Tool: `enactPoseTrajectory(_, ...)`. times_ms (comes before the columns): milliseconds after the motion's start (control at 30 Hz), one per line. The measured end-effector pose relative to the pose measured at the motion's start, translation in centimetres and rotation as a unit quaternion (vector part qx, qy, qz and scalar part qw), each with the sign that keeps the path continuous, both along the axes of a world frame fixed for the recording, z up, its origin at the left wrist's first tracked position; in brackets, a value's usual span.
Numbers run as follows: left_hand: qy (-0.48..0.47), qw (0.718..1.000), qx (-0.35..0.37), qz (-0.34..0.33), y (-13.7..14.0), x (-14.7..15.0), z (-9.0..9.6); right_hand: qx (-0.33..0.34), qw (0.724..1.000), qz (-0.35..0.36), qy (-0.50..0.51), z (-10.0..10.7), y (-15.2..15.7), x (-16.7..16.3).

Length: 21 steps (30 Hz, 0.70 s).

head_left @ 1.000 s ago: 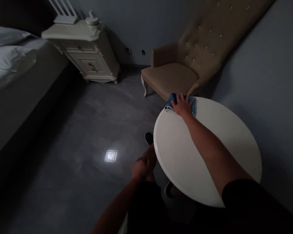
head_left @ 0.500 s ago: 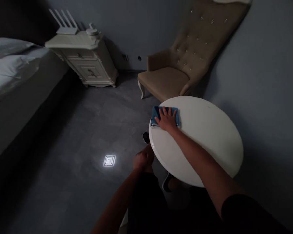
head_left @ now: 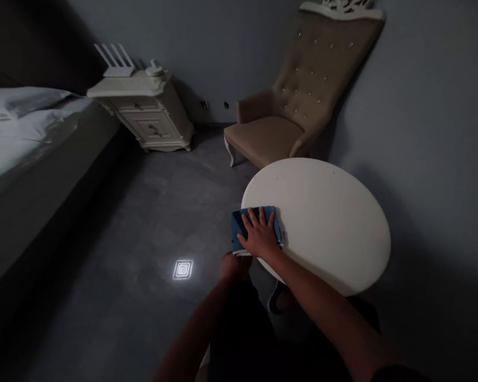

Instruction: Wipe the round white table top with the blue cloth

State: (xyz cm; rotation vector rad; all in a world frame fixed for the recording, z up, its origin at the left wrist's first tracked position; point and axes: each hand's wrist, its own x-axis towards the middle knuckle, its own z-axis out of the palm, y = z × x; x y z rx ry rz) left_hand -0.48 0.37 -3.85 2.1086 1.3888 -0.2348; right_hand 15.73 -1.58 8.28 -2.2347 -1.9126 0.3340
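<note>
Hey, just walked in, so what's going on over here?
A person's right hand lies flat, fingers spread, on a blue cloth at the left edge of a round white table. The cloth juts out past that edge. The left hand is low beside the table, partly hidden. A brown armchair stands just beyond the table.

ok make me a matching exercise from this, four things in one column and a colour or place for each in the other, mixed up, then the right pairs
Things
1. cloth
2. chair
3. router
4. left hand

Places and colours
A. white, on the nightstand
B. dim, just off the table
C. blue, under the spread right hand
D. brown, with a studded back

Right pairs
1-C
2-D
3-A
4-B
</note>
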Motion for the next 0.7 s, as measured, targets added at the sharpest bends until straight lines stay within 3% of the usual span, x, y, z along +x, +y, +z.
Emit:
enactPoseTrajectory(233,0.051,0.999,0.000,0.007,2.2,0.1,-1.9,0.030,0.997,-0.072,-0.022,0.3,13.5,6.6)
enactPoseTrajectory(433,0.064,0.998,-0.017,0.017,3.8,-0.5,-3.4,0.032,0.991,-0.123,-0.044,0.4,23.6,16.4)
enactPoseTrajectory(567,0.073,0.997,-0.021,0.011,4.6,-0.8,-4.1,0.017,0.980,-0.187,-0.066,0.7,26.1,25.3)
enactPoseTrajectory(700,0.074,0.997,-0.025,0.008,5.0,-1.1,-4.4,0.005,0.962,-0.254,-0.102,1.2,23.4,34.4)
